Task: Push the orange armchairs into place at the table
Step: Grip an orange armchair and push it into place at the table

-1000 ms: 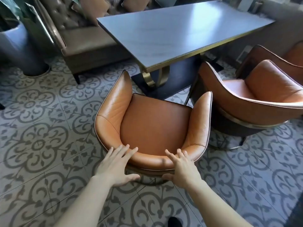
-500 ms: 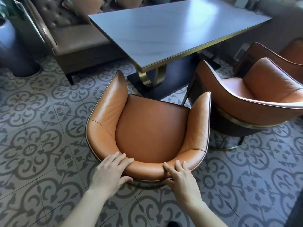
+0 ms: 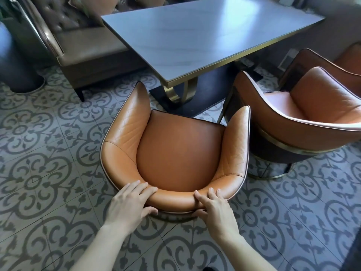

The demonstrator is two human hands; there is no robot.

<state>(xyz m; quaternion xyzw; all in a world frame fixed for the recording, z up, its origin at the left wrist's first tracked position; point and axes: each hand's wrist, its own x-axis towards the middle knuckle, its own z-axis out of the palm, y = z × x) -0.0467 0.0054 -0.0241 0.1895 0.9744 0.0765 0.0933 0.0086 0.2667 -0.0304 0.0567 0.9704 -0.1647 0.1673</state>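
Patterned tile floor (image 3: pixel 39 173), with an orange armchair (image 3: pixel 175 153) gripped from behind.

Its backrest top is clasped by the left hand (image 3: pixel 129 204) and right hand (image 3: pixel 214 208); its arm tips lie just short of the table (image 3: pixel 195 36) edge, a second armchair (image 3: pixel 304 118) close beside on the right.

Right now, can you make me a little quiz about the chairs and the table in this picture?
1. True or false: both hands are on the curved back of the nearest armchair.
2. What stands to the right of that chair? A) a second orange chair B) a lamp C) a box
3. Fill in: the open front of the nearest chair faces the ____.

Key
1. True. The left hand and the right hand both grip the backrest, fingers over its top edge.
2. A, the second orange chair.
3. Table; its gold-trimmed corner is just ahead of the seat.
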